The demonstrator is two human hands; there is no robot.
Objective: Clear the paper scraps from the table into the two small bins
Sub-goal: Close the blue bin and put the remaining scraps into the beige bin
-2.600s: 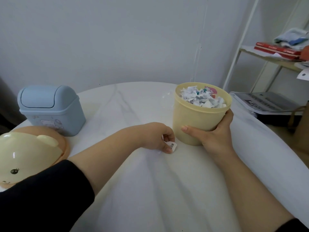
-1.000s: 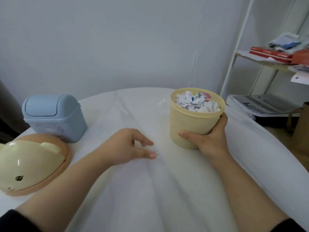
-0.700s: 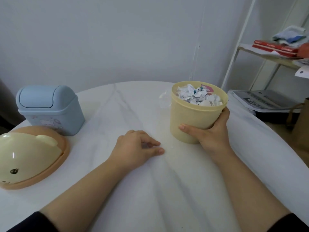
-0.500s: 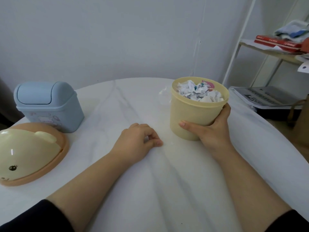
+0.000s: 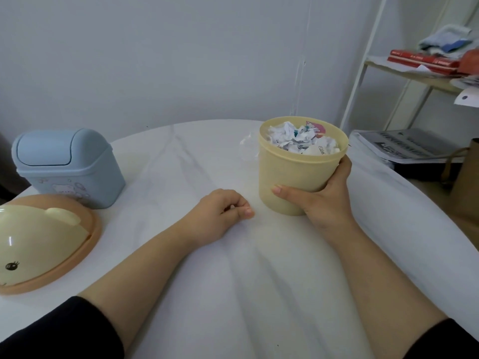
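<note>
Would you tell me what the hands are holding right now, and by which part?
The right hand grips the yellow bin round its lower side wall. The left hand rests curled on the table, with nothing visible in it.

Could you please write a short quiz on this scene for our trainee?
1. True or false: the blue bin has its lid on.
2. Which hand grips the yellow bin?
3. Fill in: the yellow bin is full of paper ___.
Key: 1 true; 2 the right hand; 3 scraps.
</note>
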